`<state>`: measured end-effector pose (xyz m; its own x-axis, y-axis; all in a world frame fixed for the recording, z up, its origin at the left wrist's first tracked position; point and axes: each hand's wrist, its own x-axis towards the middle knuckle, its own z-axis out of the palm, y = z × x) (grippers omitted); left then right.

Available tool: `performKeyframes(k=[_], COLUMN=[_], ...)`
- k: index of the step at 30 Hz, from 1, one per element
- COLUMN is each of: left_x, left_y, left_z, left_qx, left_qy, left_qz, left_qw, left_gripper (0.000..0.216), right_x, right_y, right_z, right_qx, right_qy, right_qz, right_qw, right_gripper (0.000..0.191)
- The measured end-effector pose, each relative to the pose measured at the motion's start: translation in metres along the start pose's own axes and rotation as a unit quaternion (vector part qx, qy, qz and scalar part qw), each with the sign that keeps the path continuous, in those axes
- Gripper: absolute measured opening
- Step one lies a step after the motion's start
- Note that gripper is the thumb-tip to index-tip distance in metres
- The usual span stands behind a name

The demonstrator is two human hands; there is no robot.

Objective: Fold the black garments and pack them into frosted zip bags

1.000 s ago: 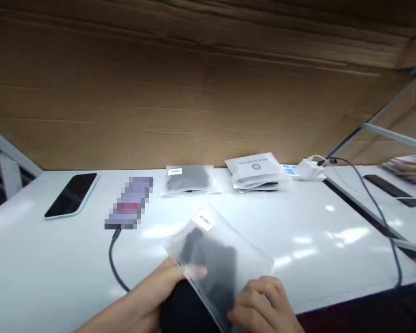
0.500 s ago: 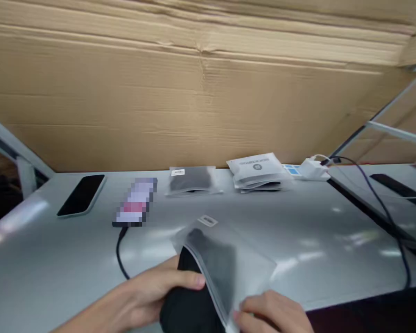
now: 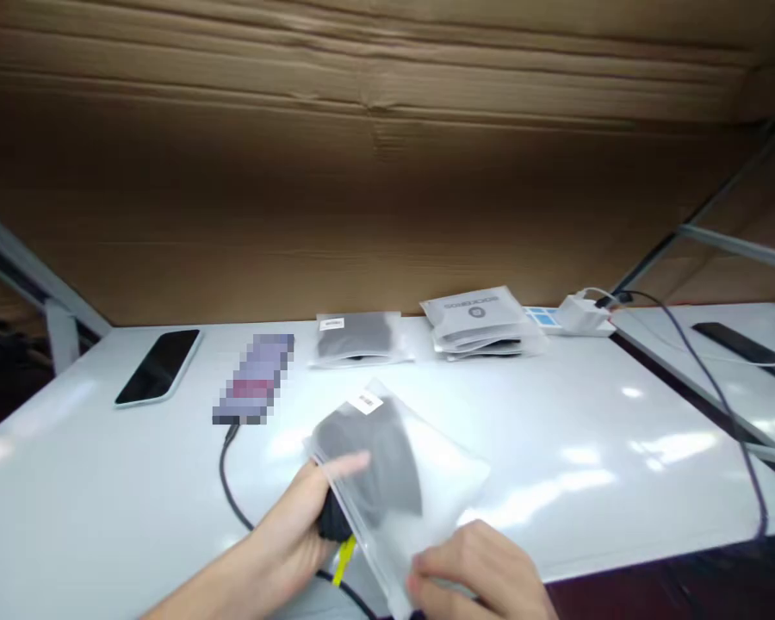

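A soft black item (image 3: pixel 337 517), seemingly fabric, lies mostly inside a frosted plastic bag (image 3: pixel 449 456), showing dark through its wall. My left hand (image 3: pixel 300 525) is closed around the part that sticks out at the bag's mouth, with the thumb inside the bag. At the lower corner of the mouth, my right hand (image 3: pixel 478 573) pinches the bag's edge. A white barcode label (image 3: pixel 366 401) is on the bag's far corner. Below the black item a bright yellow strip (image 3: pixel 344 560) hangs out; what it belongs to is unclear.
Along the cardboard wall (image 3: pixel 375 232) lie a labelled bag with dark contents (image 3: pixel 355 336) and a stack of printed bags (image 3: pixel 478 319). Two phones (image 3: pixel 158 366) are at the left, one with a black cable (image 3: pixel 229 491). A white plug (image 3: pixel 581 314) sits in a power strip at the right.
The black item has gone deeper into the bag, so less of it sticks out. My left thumb is now inside the mouth. The yellow strip has come into view, and the lighting has changed.
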<state>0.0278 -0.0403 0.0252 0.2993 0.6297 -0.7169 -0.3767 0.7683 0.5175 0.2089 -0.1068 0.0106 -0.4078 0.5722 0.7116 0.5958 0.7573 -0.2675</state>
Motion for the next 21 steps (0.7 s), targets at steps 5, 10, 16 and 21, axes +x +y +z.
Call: performKeyframes(k=[5, 10, 16, 21], left_x=[-0.001, -0.005, -0.004, -0.021], left_y=[-0.006, -0.007, -0.013, -0.017], left_z=[0.006, -0.002, 0.019, 0.025], left_qx=[-0.074, 0.025, -0.078, -0.047], left_qy=[-0.034, -0.082, -0.041, -0.118], left_qz=[-0.029, -0.059, 0.023, 0.023], left_qw=[0.996, 0.995, 0.996, 0.992], left_gripper=[0.017, 0.022, 0.011, 0.021], right_x=[0.005, 0.007, -0.003, -0.022], right_y=[0.005, 0.004, -0.005, 0.007], right_z=[0.003, -0.007, 0.004, 0.001], right_qx=[0.018, 0.026, 0.053, 0.04], right_qy=[0.025, 0.023, 0.055, 0.042], right_qz=[-0.003, -0.003, 0.05, 0.124], right_qw=[1.0, 0.999, 0.996, 0.991], right_gripper=[0.014, 0.017, 0.019, 0.017])
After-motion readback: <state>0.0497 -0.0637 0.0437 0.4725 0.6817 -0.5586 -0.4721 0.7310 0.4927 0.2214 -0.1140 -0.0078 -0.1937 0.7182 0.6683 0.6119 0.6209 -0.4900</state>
